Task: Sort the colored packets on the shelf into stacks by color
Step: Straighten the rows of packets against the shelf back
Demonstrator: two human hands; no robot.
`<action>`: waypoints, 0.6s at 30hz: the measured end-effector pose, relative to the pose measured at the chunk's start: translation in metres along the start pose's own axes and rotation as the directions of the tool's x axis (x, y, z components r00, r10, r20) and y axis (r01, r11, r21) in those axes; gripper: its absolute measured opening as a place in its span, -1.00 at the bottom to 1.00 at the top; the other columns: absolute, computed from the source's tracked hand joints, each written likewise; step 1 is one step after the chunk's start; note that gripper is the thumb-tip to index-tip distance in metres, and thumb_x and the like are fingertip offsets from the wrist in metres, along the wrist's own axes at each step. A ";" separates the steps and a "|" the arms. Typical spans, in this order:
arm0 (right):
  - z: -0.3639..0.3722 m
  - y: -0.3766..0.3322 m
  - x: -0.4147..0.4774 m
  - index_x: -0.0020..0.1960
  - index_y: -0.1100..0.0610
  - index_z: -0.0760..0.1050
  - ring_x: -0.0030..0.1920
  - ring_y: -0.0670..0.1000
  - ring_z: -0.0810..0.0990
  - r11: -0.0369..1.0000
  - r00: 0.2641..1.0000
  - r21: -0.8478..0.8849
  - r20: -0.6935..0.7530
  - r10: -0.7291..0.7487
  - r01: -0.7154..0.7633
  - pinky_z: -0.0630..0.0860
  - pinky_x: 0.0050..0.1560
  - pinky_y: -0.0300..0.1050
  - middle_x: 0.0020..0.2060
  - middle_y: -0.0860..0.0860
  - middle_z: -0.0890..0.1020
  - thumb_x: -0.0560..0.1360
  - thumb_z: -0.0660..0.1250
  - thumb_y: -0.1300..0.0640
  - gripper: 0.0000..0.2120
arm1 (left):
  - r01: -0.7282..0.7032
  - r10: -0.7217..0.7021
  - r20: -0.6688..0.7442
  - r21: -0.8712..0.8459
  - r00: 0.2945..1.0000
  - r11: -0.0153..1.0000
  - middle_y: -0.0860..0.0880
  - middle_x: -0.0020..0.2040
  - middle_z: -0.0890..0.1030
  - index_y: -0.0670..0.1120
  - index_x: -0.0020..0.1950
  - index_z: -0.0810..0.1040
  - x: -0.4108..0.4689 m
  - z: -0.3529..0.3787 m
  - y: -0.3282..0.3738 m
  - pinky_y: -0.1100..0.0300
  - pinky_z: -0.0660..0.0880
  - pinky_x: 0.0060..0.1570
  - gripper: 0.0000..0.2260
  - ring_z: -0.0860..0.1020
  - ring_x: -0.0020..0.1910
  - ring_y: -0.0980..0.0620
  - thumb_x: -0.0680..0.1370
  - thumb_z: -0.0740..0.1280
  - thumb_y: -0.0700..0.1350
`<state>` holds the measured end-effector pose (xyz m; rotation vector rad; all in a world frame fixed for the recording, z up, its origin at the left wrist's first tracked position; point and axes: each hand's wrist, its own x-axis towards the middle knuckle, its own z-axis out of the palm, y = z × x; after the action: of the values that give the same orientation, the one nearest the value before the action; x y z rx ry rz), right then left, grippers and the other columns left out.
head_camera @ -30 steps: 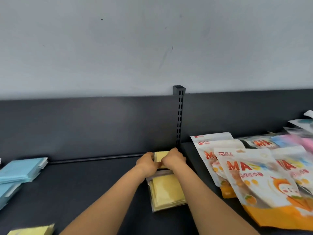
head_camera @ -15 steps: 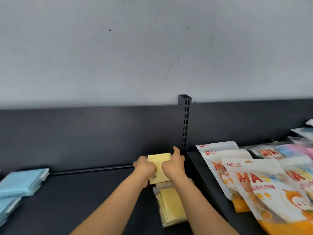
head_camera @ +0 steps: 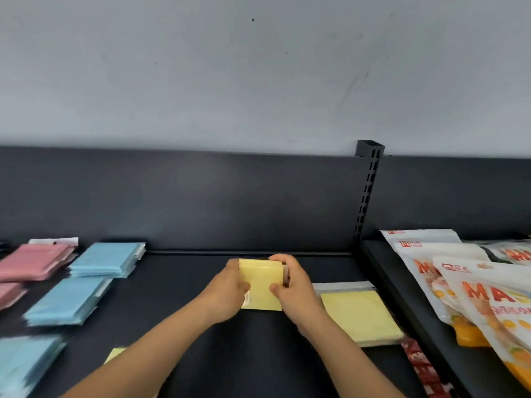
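Yellow packets point(head_camera: 260, 282), shifted left of stack point(head_camera: 359, 314), are gripped by left hand point(head_camera: 230, 288), right hand point(head_camera: 296, 285).

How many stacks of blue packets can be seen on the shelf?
3. Back blue stack, right of the pink packets; middle blue stack, in front of it; front blue stack, at the left edge, cut off. More may be hidden.

- Yellow packets point(head_camera: 260, 282): side edges covered by the left hand point(head_camera: 227, 291) and right hand point(head_camera: 293, 285); number cannot be told.
- Yellow stack point(head_camera: 359, 317): near corner behind the right arm point(head_camera: 333, 340).
- Loose yellow packet point(head_camera: 115, 354): mostly behind the left arm point(head_camera: 161, 346).
- Blue stack point(head_camera: 26, 366): blurred, cut by the left and bottom edges.
- Pink packets point(head_camera: 31, 262): cut at left.
- Snack bags point(head_camera: 488, 300): cut at right, small print unreadable.
- Red packets point(head_camera: 422, 366): cut at the bottom, print blurred.
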<state>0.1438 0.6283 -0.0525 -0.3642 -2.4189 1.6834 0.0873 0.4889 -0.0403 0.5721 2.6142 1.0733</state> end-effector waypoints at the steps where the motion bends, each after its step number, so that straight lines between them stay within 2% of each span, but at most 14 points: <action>1: 0.002 0.001 -0.002 0.15 -0.09 0.37 -0.09 -0.10 0.48 0.999 1.000 0.040 0.001 0.023 -0.023 0.46 -0.13 -0.22 -0.02 -0.04 0.52 0.51 0.23 0.38 -0.59 | 0.001 -0.001 0.002 0.009 1.000 1.000 -0.10 0.02 0.51 -0.12 0.22 0.29 -0.001 0.002 -0.002 0.12 0.46 -0.06 -0.80 0.49 -0.07 0.00 0.60 0.14 -0.16; 4: 0.011 -0.002 -0.005 0.15 -0.05 0.33 -0.10 -0.08 0.45 0.993 0.998 0.097 0.002 0.068 -0.068 0.43 -0.15 -0.19 0.00 -0.01 0.48 0.49 0.19 0.41 -0.59 | -0.016 0.017 -0.019 0.030 1.000 0.999 -0.09 0.02 0.51 -0.12 0.29 0.27 -0.007 -0.001 -0.005 0.16 0.44 -0.10 -0.73 0.50 -0.04 0.00 0.60 0.16 -0.16; 6: 0.020 -0.009 -0.007 0.14 -0.04 0.33 -0.06 -0.04 0.46 0.991 0.997 0.113 0.007 0.075 -0.075 0.43 -0.15 -0.17 0.03 0.01 0.48 0.50 0.17 0.40 -0.61 | -0.024 0.024 -0.041 0.005 0.999 1.000 -0.07 0.02 0.54 -0.10 0.23 0.34 -0.012 -0.011 -0.010 0.15 0.46 -0.06 -0.79 0.52 -0.02 0.00 0.60 0.18 -0.15; 9: 0.042 -0.026 -0.010 0.17 -0.03 0.34 0.05 0.06 0.52 0.979 0.996 0.186 0.055 0.073 -0.082 0.46 -0.12 -0.12 0.08 0.04 0.51 0.52 0.16 0.35 -0.65 | -0.037 0.024 -0.111 -0.119 0.994 0.992 -0.02 0.02 0.55 -0.01 0.12 0.40 -0.024 -0.037 -0.024 0.16 0.46 -0.01 -0.88 0.52 0.00 0.03 0.60 0.20 -0.15; 11: 0.058 -0.038 -0.011 0.21 -0.01 0.35 0.08 0.06 0.53 0.970 0.991 0.224 0.113 0.074 -0.098 0.51 -0.12 -0.08 0.10 0.04 0.52 0.52 0.16 0.35 -0.64 | -0.022 -0.008 -0.149 -0.205 0.989 0.979 0.01 0.05 0.55 0.00 0.15 0.41 -0.032 -0.056 -0.033 0.22 0.42 -0.08 -0.86 0.51 0.01 0.07 0.61 0.18 -0.16; 14: 0.087 -0.047 -0.012 0.30 0.00 0.32 0.12 0.02 0.52 0.968 0.980 0.226 0.187 0.067 -0.109 0.55 -0.02 -0.08 0.16 0.02 0.50 0.51 0.21 0.34 -0.57 | 0.050 -0.098 -0.159 -0.282 0.982 0.958 -0.02 0.09 0.56 -0.04 0.20 0.44 -0.045 -0.078 -0.054 0.21 0.39 -0.07 -0.82 0.51 0.03 0.05 0.62 0.17 -0.16; 16: 0.105 -0.046 -0.013 0.37 -0.03 0.27 0.15 0.00 0.51 0.970 0.976 0.204 0.198 0.088 -0.129 0.53 0.14 -0.04 0.21 0.01 0.48 0.51 0.25 0.31 -0.50 | 0.135 -0.178 -0.141 -0.274 0.974 0.952 -0.05 0.07 0.58 -0.06 0.19 0.46 -0.050 -0.084 -0.067 0.15 0.41 -0.02 -0.82 0.52 0.03 0.00 0.62 0.16 -0.16; 18: 0.119 -0.042 -0.012 0.38 -0.04 0.26 0.14 0.00 0.52 0.968 0.973 0.189 0.193 0.126 -0.163 0.51 0.20 -0.01 0.22 0.01 0.47 0.50 0.29 0.28 -0.47 | 0.203 -0.242 -0.109 -0.286 0.964 0.936 -0.08 0.06 0.60 -0.10 0.15 0.49 -0.054 -0.086 -0.081 0.09 0.44 0.05 -0.82 0.54 0.04 -0.04 0.62 0.15 -0.15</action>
<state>0.1176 0.5041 -0.0550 -0.3829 -2.3588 2.0910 0.0819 0.3594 -0.0335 0.1362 2.5064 1.4099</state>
